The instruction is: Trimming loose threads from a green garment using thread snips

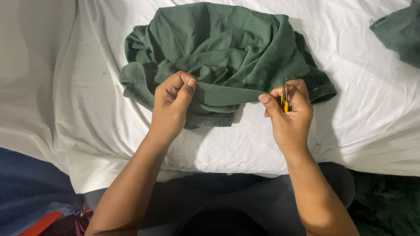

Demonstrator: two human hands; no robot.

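Note:
A crumpled dark green garment point(218, 48) lies on a white sheet point(358, 113). My left hand point(170, 105) pinches one end of a stitched hem of the garment. My right hand point(288, 113) pinches the other end, so the hem is stretched taut between both hands. The right hand also holds a small yellow-handled thread snipper point(285, 98), its thin blades pointing up past the fingers.
A second piece of dark green cloth point(400, 30) lies at the top right corner. Blue fabric with an orange patch point(30, 201) sits at the lower left. Loose thread bits lie on the sheet near its front edge point(227, 168). My dark-clothed lap fills the bottom.

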